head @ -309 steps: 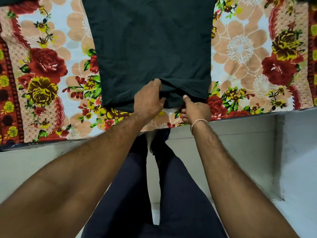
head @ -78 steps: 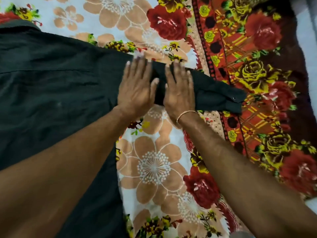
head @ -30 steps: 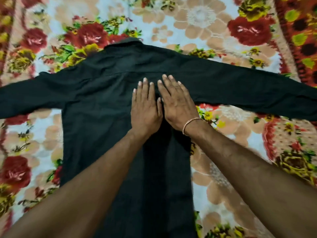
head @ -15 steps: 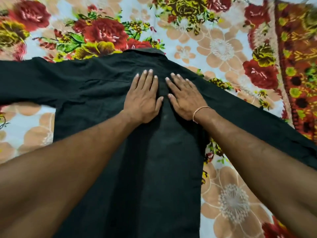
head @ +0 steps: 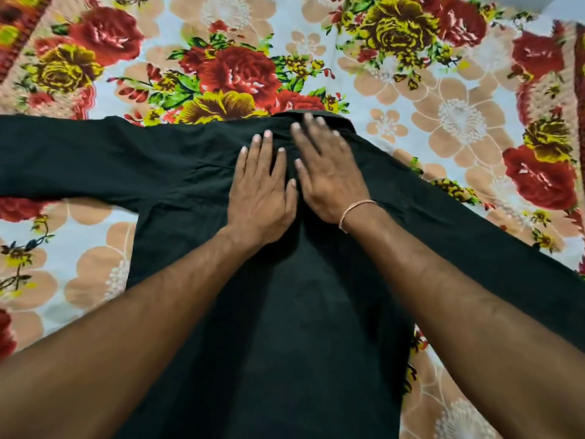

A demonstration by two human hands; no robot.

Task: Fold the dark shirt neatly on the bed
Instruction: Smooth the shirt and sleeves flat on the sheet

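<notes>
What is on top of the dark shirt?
Left hand and right hand lie flat on the dark shirt, near its collar. Cloth beneath the palms and forearms is covered.

Bed sheet (head: 316, 26) fills nearly the whole view: pale blue ground w/ big red and yellow roses, green leaves, peach outline flowers. Red patterned border strip (head: 15, 20) at 10 o'clock, another at the 3 o'clock edge. Small pale grey patch (head: 519, 1) at 1 o'clock, too little to tell what. Light soft, even.
</notes>
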